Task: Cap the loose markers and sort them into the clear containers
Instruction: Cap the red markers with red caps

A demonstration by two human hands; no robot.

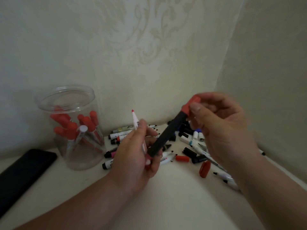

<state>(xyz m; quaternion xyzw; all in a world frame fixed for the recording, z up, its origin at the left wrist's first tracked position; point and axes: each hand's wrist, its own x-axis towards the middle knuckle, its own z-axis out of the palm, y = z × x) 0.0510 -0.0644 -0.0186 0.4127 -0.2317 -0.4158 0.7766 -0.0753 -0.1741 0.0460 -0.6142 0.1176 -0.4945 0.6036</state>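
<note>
Here, the pale worktop (174, 196) runs into a corner of patterned wall, and the largest thing on it is the clear jar (83, 161), upright at the far left with its mouth open so that finished pens can be dropped straight in. It already holds a bunch of red-capped markers (71, 128), which suggests this jar is for red; no second container is in view. A dark phone (25, 170) lies flat at the near left, out of the way. The heap of loose markers (186, 139) and caps sits at the far right, against the wall, within reach of both hands. The left hand (132, 160) grips a white marker (135, 120) with its bare red tip pointing up, probably kept away from skin and worktop, and seems also to steady the lower end of a black-barrelled marker (167, 135). The right hand (222, 127) pinches the red cap (191, 103) at that marker's upper end, its fingers (196, 107) curled round it; whether the cap is fully seated I cannot tell. One loose red cap (204, 169) lies near the right forearm, likely meant for the white marker.
</note>
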